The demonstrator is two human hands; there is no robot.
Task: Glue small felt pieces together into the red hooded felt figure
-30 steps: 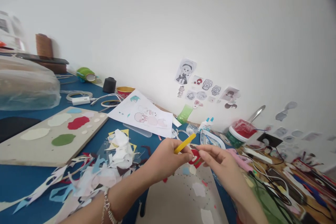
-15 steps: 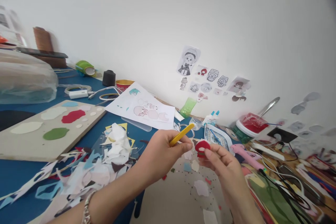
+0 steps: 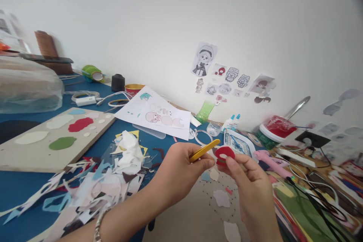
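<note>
My left hand [image 3: 181, 172] pinches a flat yellow stick [image 3: 204, 150] between thumb and fingers, and a silver chain bracelet [image 3: 98, 227] circles that wrist. My right hand [image 3: 251, 191] holds a small red felt piece [image 3: 225, 154] by its lower edge. The piece is rounded, with a pale patch in its middle. The stick's tip ends just left of and above the red piece, with a small gap between them. Part of the felt is hidden behind my right fingers.
A pile of paper and felt scraps [image 3: 104, 185] lies left of my hands, beyond it a board with felt shapes [image 3: 56, 140]. A printed sheet [image 3: 159, 115] lies behind. A pink glue gun [image 3: 269, 162] sits right, among black cables [image 3: 314, 204].
Both hands have risen and moved right in view. The red piece has come out from between my fingers and now shows its pale middle. The camera view has also shifted.
</note>
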